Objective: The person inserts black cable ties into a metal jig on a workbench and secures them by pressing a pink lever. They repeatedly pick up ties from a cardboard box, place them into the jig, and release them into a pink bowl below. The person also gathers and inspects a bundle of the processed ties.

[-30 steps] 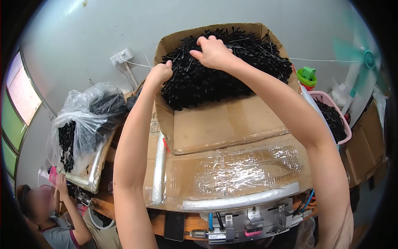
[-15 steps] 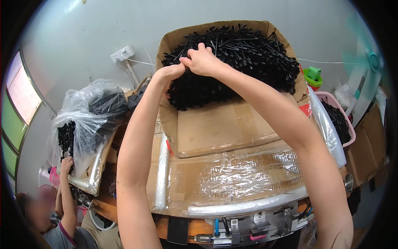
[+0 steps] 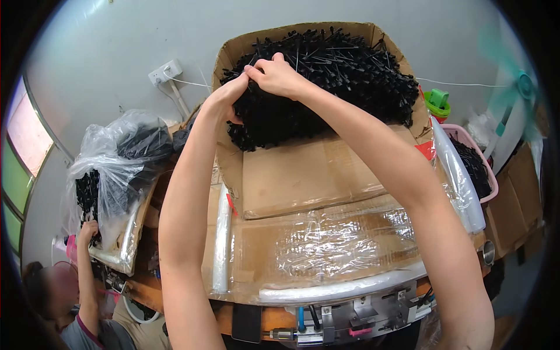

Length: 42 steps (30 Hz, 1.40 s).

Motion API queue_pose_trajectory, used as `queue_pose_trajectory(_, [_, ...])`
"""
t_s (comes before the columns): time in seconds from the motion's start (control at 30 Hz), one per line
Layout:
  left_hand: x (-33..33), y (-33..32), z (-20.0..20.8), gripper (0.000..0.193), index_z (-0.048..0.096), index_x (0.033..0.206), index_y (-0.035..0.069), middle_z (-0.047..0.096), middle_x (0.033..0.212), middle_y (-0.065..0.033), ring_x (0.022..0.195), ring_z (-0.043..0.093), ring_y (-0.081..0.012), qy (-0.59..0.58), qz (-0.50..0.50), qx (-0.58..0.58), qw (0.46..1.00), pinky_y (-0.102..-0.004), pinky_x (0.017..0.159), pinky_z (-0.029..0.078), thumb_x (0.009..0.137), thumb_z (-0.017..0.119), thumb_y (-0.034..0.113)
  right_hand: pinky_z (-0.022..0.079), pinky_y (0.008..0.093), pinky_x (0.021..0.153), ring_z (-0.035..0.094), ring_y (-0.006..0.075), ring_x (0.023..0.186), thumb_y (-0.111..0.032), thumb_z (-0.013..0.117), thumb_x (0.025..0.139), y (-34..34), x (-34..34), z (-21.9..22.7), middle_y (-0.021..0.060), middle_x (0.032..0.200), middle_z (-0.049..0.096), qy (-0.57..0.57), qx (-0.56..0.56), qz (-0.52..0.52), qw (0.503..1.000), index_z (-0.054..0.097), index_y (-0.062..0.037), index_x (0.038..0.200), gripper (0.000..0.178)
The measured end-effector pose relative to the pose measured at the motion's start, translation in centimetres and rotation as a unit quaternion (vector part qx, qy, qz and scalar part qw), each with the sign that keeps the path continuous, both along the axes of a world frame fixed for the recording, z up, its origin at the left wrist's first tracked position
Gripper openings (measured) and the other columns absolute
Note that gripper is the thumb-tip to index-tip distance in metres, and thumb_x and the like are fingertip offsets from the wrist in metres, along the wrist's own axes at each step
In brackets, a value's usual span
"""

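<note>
One heaped carton [image 3: 315, 175], one fan [image 3: 525, 86]

The strips [image 3: 344, 76] are solid black, the box [image 3: 315, 175] plain tan-brown, and the wall [image 3: 134, 35] pale grey with a white socket [image 3: 165, 73]. The counter [image 3: 280, 318] shows orange-brown, the phone [image 3: 247, 322] black, the fixture [image 3: 344, 309] silver-grey with a blue tube [image 3: 301, 319] and a pink clip [image 3: 360, 332]. The basket [image 3: 489, 172] is pink, the tub [image 3: 438, 109] bright green, the fan [image 3: 524, 84] teal, the co-worker's shirt [image 3: 76, 333] grey with maroon edging.
</note>
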State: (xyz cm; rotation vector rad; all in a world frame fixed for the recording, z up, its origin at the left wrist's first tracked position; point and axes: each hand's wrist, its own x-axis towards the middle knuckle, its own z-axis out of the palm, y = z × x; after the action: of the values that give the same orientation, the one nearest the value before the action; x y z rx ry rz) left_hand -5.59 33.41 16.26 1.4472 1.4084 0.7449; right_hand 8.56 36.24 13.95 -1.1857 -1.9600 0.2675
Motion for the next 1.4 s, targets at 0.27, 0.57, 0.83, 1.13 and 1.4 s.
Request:
queue_pose_trajectory(0.27, [0.6, 1.1, -0.9, 0.078, 0.025, 0.150, 0.013, 0.027, 0.154, -0.0155, 0.141, 0.024, -0.0387, -0.030, -0.023, 0.019, 0.999, -0.0668, 0.109, 0.018, 0.094, 0.026, 0.068, 0.042, 0.0459, 0.100, 0.051, 0.0445, 0.117, -0.048, 0.049, 0.095, -0.4, 0.8, 0.1, 0.0323, 0.124, 0.049, 0.098, -0.003, 0.070, 0.993, 0.066, -0.0042, 0.116, 0.052])
queue_pose_trajectory(0.57, [2.6, 0.4, 2.3, 0.064, 0.050, 0.136, 0.009, 0.057, 0.132, -0.0094, 0.121, 0.054, -0.0210, -0.007, 0.049, 0.153, 0.987, -0.0496, 0.098, 0.043, 0.096, 0.036, 0.058, 0.042, 0.0318, 0.096, 0.057, 0.0212, 0.110, -0.039, 0.052, 0.096, -3.2, 2.0, 3.2, 0.0116, 0.117, 0.065, 0.201, 0.059, 0.101, 0.973, 0.063, -0.0033, 0.118, 0.043])
queue_pose_trajectory(0.83, [5.0, -7.7, -0.2, 0.071, 0.024, 0.151, 0.002, 0.033, 0.148, -0.0316, 0.134, 0.037, -0.0472, -0.006, 0.011, 0.312, 0.950, -0.0487, 0.108, 0.036, 0.097, 0.040, 0.045, 0.046, 0.0390, 0.087, 0.058, 0.0342, 0.097, -0.021, 0.055, 0.092, -10.8, 4.3, 0.6, 0.0181, 0.100, 0.061, 0.206, 0.285, 0.117, 0.929, 0.064, 0.0002, 0.100, 0.024])
queue_pose_trajectory(1.13, [8.9, -20.1, -7.6, 0.070, 0.016, 0.149, -0.005, 0.035, 0.131, -0.0354, 0.114, 0.050, -0.0465, 0.022, -0.027, 0.292, 0.956, -0.0428, 0.101, 0.041, 0.102, 0.037, 0.042, 0.041, 0.0436, 0.096, 0.051, 0.0422, 0.110, -0.017, 0.055, 0.094, -22.1, 8.8, -6.9, 0.0266, 0.120, 0.052, 0.124, 0.235, 0.071, 0.961, 0.061, -0.0012, 0.111, 0.024])
queue_pose_trajectory(1.4, [11.0, -21.6, -10.3, 0.072, 0.018, 0.150, -0.004, 0.033, 0.138, -0.0310, 0.123, 0.046, -0.0482, 0.151, -0.077, 0.237, 0.957, -0.0461, 0.104, 0.040, 0.101, 0.038, 0.045, 0.039, 0.0428, 0.100, 0.049, 0.0411, 0.114, -0.023, 0.050, 0.099, -24.8, 12.3, -10.0, 0.0244, 0.120, 0.050, 0.058, 0.159, 0.041, 0.985, 0.059, -0.0025, 0.114, 0.027])
